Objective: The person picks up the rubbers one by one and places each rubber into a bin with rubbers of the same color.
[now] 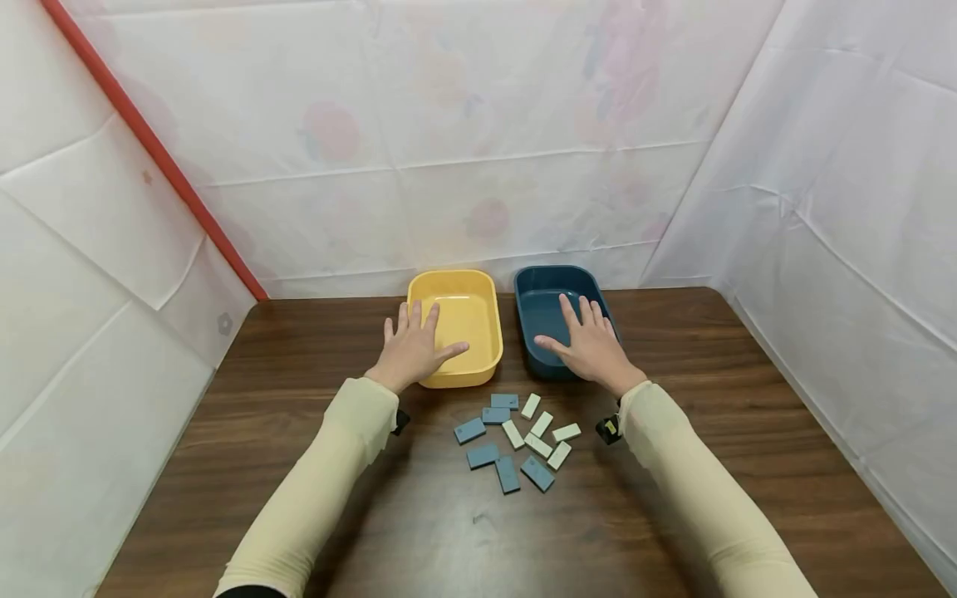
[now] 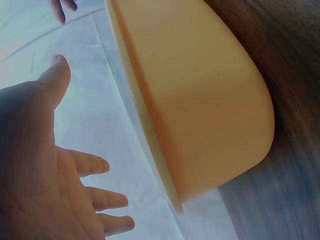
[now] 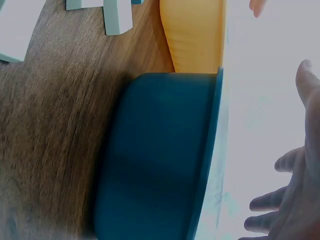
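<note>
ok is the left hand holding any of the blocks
No, the left hand is empty and spread wide near the yellow tub, and the blocks lie on the table.

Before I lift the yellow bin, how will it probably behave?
The yellow bin will probably stay stiff: its even, rounded walls look like moulded plastic. It seems unlikely to roll or tip, as it sits flat on the table. Its smooth surface may be somewhat slippery.
</note>
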Available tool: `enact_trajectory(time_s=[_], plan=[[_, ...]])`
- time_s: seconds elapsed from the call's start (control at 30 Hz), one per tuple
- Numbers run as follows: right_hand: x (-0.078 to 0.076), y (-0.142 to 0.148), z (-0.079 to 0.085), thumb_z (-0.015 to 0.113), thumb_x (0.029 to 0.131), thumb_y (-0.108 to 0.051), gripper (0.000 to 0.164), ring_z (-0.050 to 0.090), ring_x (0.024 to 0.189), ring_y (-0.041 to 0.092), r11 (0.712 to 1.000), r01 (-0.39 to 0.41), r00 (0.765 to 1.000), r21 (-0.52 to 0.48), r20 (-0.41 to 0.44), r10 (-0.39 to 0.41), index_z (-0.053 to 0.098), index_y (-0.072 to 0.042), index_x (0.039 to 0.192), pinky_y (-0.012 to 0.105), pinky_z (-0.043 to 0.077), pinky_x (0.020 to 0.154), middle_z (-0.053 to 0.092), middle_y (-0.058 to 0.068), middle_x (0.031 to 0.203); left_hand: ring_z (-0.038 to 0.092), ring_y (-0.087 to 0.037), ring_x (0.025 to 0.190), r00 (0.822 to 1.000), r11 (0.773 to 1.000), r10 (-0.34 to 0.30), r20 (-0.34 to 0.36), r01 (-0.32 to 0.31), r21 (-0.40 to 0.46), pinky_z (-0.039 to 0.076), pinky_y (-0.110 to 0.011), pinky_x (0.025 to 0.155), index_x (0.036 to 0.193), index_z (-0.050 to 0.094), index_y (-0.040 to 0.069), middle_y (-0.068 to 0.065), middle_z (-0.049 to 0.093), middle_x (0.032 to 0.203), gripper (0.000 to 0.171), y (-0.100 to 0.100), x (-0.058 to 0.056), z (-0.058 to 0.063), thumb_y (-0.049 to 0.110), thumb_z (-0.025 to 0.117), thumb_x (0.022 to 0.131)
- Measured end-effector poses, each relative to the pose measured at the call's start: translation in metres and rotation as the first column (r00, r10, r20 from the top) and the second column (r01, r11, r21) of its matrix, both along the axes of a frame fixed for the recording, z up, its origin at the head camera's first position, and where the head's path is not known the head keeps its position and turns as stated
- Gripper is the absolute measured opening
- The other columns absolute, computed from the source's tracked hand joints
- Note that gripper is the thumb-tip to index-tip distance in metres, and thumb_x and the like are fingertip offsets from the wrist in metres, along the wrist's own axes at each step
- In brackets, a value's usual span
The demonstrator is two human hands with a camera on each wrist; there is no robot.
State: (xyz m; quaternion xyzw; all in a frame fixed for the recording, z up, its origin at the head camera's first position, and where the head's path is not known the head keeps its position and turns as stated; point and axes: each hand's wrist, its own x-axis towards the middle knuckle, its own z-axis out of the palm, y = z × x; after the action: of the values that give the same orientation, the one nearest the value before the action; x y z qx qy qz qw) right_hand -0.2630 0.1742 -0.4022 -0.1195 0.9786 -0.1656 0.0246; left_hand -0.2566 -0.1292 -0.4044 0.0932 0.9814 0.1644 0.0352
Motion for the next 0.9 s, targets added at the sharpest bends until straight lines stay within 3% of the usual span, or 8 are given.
enact_trajectory(time_s=[0.33,0.63,0.9], plan=[[0.013,0.013,0.005,0.043,0.091,-0.070,0.094,0.014,0.147,0.047,0.999,-0.009,0.999,-0.048,-0.050,0.007,0.003,-0.018,0.159,0.062,0.021,0.115,0.008,0.024,0.162,0.017,-0.044,0.147,0.995,0.997,0.034,-0.097,-0.028,0.065,0.016,-0.065,0.115,0.154,0.026,0.006,-0.025,0.022,0.158,0.090,0.001,-0.003,0.004,0.067,0.046,0.091],[0.030,0.018,0.009,0.047,0.094,-0.062,0.086,0.022,0.146,0.044,0.998,-0.035,0.998,-0.054,-0.061,0.032,0.011,-0.017,0.158,0.063,0.029,0.111,0.019,0.024,0.160,0.022,-0.042,0.145,0.994,0.996,0.064,-0.093,-0.058,0.066,0.021,-0.063,0.114,0.153,0.026,0.003,-0.026,0.025,0.157,0.090,-0.003,-0.003,0.006,0.065,0.047,0.092],[0.040,0.016,0.006,0.050,0.095,-0.058,0.081,0.037,0.138,0.042,0.996,-0.060,0.989,-0.063,-0.138,0.051,0.021,-0.015,0.157,0.060,0.037,0.107,0.036,0.022,0.153,0.031,-0.045,0.140,0.986,0.997,0.077,-0.146,-0.074,0.028,0.027,-0.061,0.113,0.149,0.033,-0.003,-0.028,0.035,0.151,0.074,-0.010,0.001,0.004,0.045,0.053,0.097]])
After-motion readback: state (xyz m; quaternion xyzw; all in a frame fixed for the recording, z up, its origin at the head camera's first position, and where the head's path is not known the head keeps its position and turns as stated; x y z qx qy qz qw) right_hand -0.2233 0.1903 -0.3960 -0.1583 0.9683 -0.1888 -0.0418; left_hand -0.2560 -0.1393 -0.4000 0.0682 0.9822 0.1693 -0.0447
